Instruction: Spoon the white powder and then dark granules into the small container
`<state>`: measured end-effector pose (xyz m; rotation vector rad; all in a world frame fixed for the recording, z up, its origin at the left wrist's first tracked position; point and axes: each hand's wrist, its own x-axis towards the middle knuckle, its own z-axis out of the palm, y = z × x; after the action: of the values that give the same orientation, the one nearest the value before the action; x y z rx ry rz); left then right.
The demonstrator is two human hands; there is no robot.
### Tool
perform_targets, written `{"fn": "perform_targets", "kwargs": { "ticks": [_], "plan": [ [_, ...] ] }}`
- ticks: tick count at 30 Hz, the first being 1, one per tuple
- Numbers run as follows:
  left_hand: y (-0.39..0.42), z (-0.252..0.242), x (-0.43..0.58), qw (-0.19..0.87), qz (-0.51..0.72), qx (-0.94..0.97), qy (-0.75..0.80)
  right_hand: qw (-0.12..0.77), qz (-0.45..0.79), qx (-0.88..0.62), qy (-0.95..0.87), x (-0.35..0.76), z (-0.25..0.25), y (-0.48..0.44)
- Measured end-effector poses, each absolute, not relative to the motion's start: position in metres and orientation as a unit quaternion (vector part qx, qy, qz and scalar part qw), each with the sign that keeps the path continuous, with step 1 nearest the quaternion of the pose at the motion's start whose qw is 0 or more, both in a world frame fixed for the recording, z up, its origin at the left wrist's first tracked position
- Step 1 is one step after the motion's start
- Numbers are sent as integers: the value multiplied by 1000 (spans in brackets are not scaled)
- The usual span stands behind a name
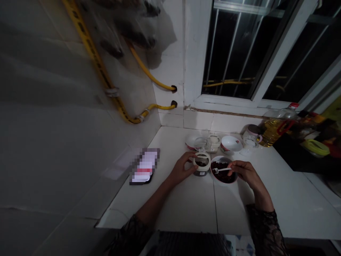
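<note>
On the white counter, my left hand (183, 168) curls around the left side of a small round jar (201, 171) with a pale rim and dark bits inside. Just right of the jar stands a white bowl (224, 181) of dark red pieces. My right hand (243, 171) pinches the handle of a small white spoon (223, 170). The spoon's head is over the left part of the bowl, with a little dark stuff in it.
Behind the jar are a second lidded jar (214, 143), an upright white bowl (231, 143) and clear lids. A glass jar (252, 134) and an oil bottle (271, 129) stand back right. A phone (145, 167) leans at the left wall.
</note>
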<state>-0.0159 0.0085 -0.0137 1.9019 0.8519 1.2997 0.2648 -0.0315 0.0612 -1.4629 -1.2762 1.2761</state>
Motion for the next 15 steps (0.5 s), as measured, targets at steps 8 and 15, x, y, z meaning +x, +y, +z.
{"fn": "perform_targets", "kwargs": {
  "ticks": [8,15],
  "plan": [
    [9,-13,-17,334,496,733,325,397,539,-575,-471,271,56,-30],
    [9,-14,-17,332,492,738,322,404,541,-566,-472,273,52,-29]
  ]
}}
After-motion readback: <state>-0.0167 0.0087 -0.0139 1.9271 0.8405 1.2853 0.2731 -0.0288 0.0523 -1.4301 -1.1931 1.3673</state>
